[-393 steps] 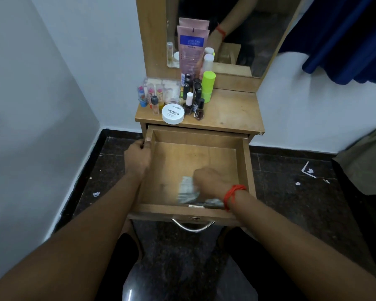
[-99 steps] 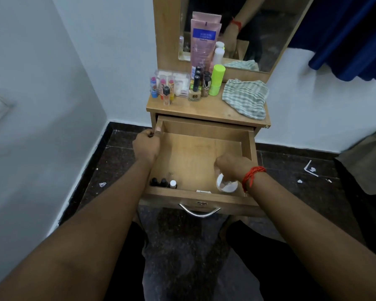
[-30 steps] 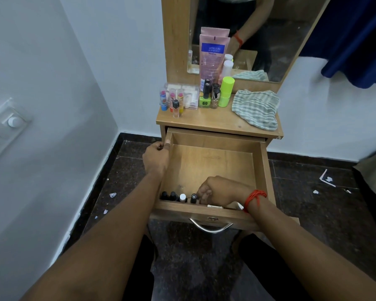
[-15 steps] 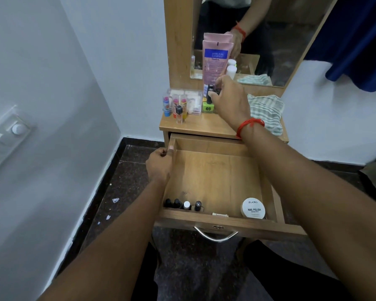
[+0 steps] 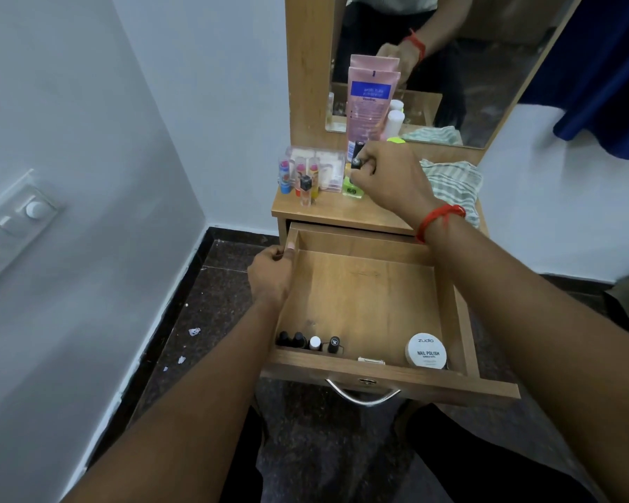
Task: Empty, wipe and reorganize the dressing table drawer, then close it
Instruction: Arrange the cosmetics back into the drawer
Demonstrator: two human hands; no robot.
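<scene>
On the tabletop [image 5: 327, 212]: right hand [image 5: 389, 179] is pinching a dark-capped bottle [image 5: 356, 163], fingers curled round its cap.
At the drawer [image 5: 360, 303] rim: left hand [image 5: 269, 277] is gripping the left wall, thumb on the edge.
Nearer than the left fingers: four small bottles [image 5: 307, 343] are standing against the front wall.
Right of them: white tub [image 5: 425, 351] is lying.
Beside the right knuckles: striped cloth [image 5: 451, 183] is lying.
</scene>
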